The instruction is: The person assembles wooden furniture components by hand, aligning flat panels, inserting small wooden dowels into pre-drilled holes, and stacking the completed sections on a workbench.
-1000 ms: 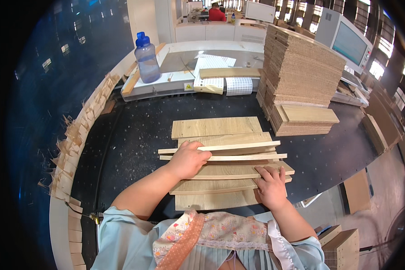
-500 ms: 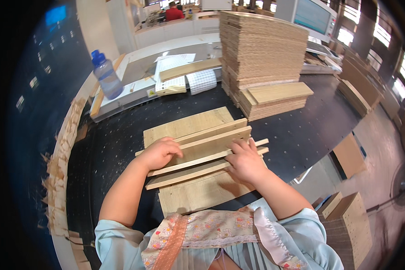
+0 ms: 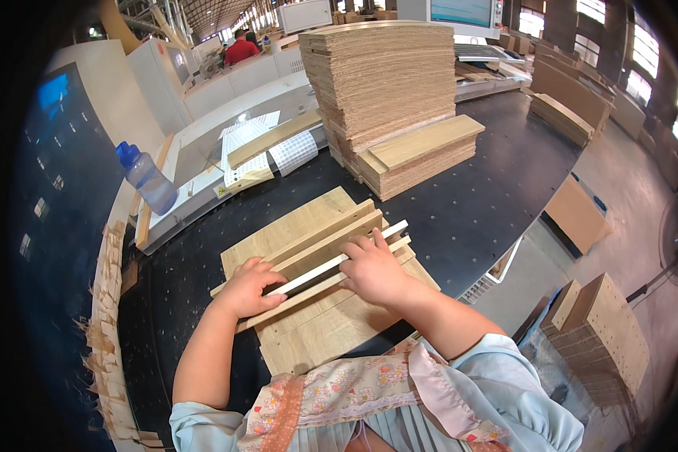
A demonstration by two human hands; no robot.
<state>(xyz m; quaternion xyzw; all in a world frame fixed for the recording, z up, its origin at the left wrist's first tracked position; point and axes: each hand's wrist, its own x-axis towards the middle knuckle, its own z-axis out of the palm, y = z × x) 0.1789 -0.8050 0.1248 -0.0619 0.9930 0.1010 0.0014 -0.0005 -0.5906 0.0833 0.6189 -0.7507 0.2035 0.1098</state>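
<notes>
Ahead of the left hand (image 3: 250, 290), printed sheets (image 3: 250, 129) with rows of small marks, too fine to read; near them, a small yellow label (image 3: 221, 191), equally unreadable. Far ahead of the right hand (image 3: 374, 267), a lit screen (image 3: 465, 10), contents unclear.

Hands apart, both curled around one pale-edged board (image 3: 313, 276) on edge: left hand at its left end, right hand nearer its right end. Just beyond the fingers, two more upright boards (image 3: 330, 231). Beneath, flat boards (image 3: 316, 335), showing both past the hands and on the body's side of them.

Beyond the right hand, a short stack (image 3: 429, 160) against a tall stack (image 3: 392, 83) of boards, limiting reach straight ahead. Well beyond the left hand, a blue-capped bottle (image 3: 149, 183). To the right of the right hand, room over a black, hole-dotted tabletop (image 3: 490, 188) up to its slanting edge, with floor (image 3: 621, 203) past that.
</notes>
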